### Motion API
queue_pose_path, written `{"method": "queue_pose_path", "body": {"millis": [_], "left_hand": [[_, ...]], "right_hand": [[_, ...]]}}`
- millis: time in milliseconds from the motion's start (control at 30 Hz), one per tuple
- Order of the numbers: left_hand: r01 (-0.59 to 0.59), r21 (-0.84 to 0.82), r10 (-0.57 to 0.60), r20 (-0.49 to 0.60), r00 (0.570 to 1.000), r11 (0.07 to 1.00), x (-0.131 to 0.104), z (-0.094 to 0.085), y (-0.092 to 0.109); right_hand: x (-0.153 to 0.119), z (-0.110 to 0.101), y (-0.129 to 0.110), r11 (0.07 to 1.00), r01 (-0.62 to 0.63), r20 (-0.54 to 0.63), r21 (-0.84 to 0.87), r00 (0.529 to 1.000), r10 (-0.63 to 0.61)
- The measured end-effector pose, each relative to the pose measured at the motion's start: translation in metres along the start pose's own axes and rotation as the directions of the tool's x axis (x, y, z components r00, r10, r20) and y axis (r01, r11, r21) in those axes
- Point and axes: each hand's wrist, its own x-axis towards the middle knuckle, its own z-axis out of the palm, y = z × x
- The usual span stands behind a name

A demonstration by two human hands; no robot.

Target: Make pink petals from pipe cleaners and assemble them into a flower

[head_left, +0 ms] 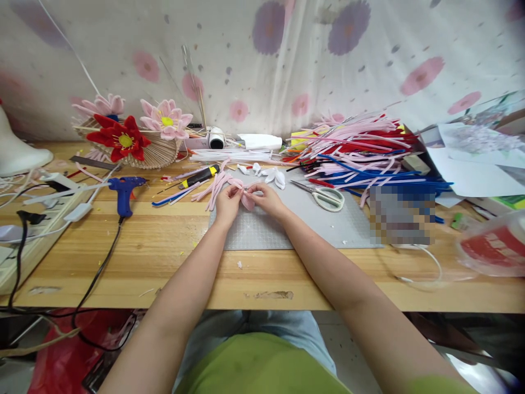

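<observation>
Between my two hands, over the grey cutting mat (270, 230), is a pink fuzzy petal (247, 202) of bent pipe cleaner. My left hand (228, 205) pinches it from the left, fingertips together. From the right, my right hand (266, 200) grips the same petal with its fingers closed. Loose pink pipe cleaners (213, 189) lie just beyond my left hand. White fuzzy petals (275, 177) rest on the mat behind my right hand. Scissors with pale green handles (328, 199) lie to the right.
A blue glue gun (122, 194) stands at left with its cord trailing off the table edge, near a power strip (41, 235). Finished red (118, 139) and pink flowers (166, 119) sit behind. Heaped pipe cleaners (361, 148) fill the back right. A plastic tub (496, 246) is at far right.
</observation>
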Motion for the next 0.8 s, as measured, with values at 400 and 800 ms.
{"method": "queue_pose_path", "body": {"millis": [400, 800], "left_hand": [[-0.131, 0.114, 0.135, -0.027, 0.991, 0.985, -0.009, 0.000, 0.012], [-0.207, 0.202, 0.196, 0.070, 0.978, 0.957, -0.016, 0.000, 0.019]], "right_hand": [[0.001, -0.006, -0.010, 0.957, -0.151, 0.070, 0.247, 0.988, 0.138], [0.002, -0.010, -0.015, 0.988, -0.147, -0.043, 0.041, 0.988, 0.149]]}}
